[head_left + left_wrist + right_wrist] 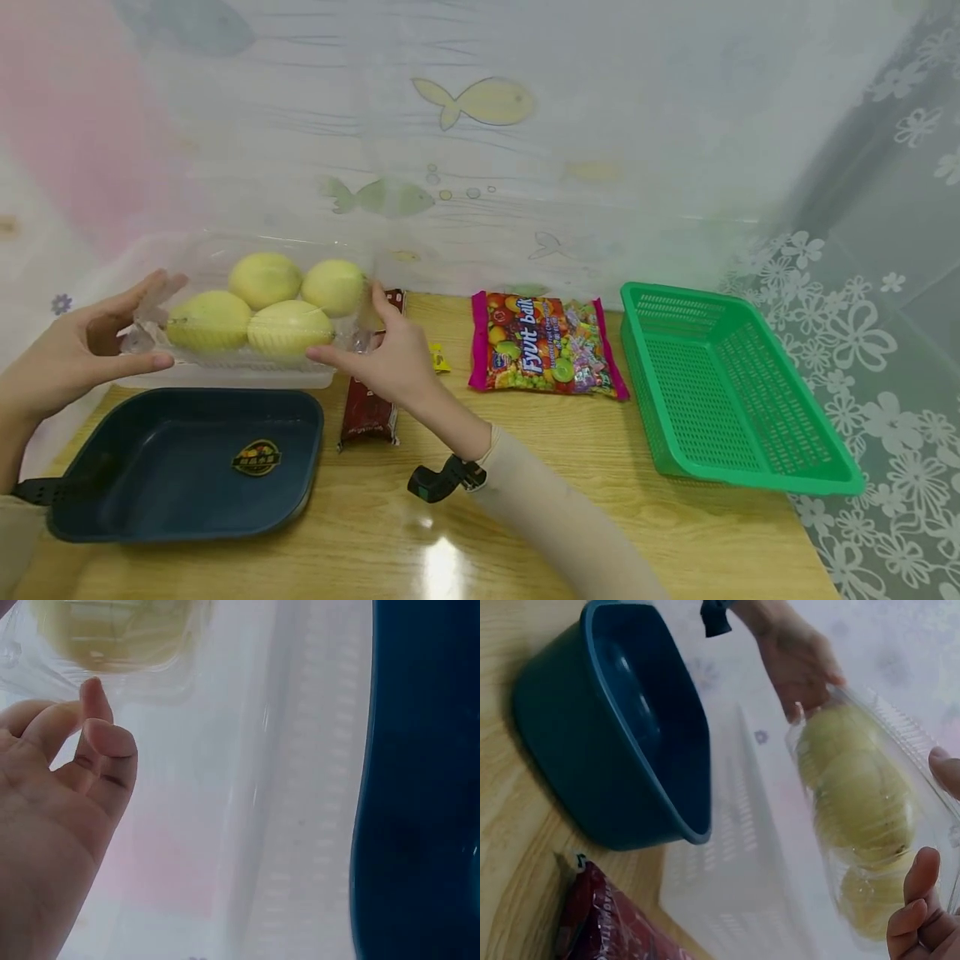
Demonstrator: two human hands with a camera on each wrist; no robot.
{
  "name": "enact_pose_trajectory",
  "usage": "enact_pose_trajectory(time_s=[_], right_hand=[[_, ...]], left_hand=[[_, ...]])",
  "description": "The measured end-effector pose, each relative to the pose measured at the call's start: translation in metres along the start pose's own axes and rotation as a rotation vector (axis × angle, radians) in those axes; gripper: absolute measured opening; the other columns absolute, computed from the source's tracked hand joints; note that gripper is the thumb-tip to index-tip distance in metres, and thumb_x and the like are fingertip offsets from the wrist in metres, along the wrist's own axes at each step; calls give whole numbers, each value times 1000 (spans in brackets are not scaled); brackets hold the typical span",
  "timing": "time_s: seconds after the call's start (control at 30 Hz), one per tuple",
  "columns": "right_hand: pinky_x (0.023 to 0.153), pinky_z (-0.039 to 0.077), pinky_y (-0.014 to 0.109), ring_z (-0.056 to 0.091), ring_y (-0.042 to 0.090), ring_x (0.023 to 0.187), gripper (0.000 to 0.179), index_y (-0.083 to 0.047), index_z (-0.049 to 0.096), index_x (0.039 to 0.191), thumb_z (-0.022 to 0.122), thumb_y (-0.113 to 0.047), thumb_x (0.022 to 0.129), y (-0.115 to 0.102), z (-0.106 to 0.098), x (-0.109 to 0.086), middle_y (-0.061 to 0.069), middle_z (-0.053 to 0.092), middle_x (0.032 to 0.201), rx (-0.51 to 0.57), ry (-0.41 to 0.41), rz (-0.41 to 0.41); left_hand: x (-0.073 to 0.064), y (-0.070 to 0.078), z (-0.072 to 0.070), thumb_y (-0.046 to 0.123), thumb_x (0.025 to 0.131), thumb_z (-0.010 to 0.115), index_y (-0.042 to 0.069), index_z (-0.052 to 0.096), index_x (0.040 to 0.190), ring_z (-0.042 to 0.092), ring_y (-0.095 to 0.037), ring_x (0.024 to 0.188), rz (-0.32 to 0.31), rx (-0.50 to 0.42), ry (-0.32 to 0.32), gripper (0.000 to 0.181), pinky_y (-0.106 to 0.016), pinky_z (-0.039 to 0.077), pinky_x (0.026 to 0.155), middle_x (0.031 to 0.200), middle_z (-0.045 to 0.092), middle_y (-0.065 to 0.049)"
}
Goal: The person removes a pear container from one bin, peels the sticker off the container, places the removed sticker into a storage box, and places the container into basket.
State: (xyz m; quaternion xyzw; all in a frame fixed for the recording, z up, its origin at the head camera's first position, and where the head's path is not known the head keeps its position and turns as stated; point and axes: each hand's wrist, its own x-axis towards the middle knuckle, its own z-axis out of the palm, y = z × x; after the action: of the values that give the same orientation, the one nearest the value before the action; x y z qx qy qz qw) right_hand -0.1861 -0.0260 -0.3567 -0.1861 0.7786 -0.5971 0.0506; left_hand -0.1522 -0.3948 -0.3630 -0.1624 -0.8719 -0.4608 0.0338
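Note:
A clear plastic pack of yellow-green fruit (291, 328) is held up over a white basket (712, 892) in the head view. My left hand (82, 358) grips the pack's left end, thumb at the front and fingers behind. At the other end my right hand (390, 354) holds it, with the thumb along the front lower edge. Several round fruits show through the plastic in the right wrist view, where the pack (862, 802) hangs tilted between both hands. The left wrist view shows my left fingers (112, 739) curled just below one fruit.
A dark blue basin (187, 483) with a gold sticker stands in front of the white basket. Dark red packets (371, 417) and a small yellow packet (440, 358) lie beside it. Farther right are a colourful candy bag (547, 343) and a green basket (648, 408). A patterned curtain hangs behind.

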Motion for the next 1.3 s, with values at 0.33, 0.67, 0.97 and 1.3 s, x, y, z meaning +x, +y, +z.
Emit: enact_pose_trajectory(time_s=[0.33, 0.67, 0.97, 1.3], right_hand=[[68, 49, 22, 62, 15, 109, 112, -18, 25, 170, 90, -47, 83, 2, 18, 21, 6, 53, 159, -134, 0, -25], [95, 55, 24, 50, 13, 146, 113, -20, 17, 172, 89, -38, 87, -2, 42, 34, 6, 45, 165, -5, -25, 38], [103, 50, 24, 47, 18, 149, 108, -18, 23, 171, 90, -32, 87, 4, 60, 42, 0, 33, 171, 94, 19, 64], [107, 49, 25, 48, 16, 147, 96, -20, 44, 163, 93, -9, 82, -3, 84, 58, -5, 44, 165, 303, 157, 212]], left_hand=[[-1, -17, -21, -22, 96, 59, 23, 12, 172, 4, 1, 161, 19, -18, -23, 100, -5, 36, 108, 179, 10, 9], [0, -38, -38, -17, 103, 53, 29, 8, 172, -12, -4, 162, -41, -27, 17, 94, -4, 31, 109, 178, -1, 16], [1, -49, -37, -21, 102, 50, 24, 1, 172, -7, -5, 163, -17, -153, -39, 96, -3, 40, 100, 179, 1, 11], [12, -61, -41, -17, 105, 48, 33, -3, 171, -9, -8, 163, -114, -342, -89, 97, -7, 30, 115, 179, -3, 9]])
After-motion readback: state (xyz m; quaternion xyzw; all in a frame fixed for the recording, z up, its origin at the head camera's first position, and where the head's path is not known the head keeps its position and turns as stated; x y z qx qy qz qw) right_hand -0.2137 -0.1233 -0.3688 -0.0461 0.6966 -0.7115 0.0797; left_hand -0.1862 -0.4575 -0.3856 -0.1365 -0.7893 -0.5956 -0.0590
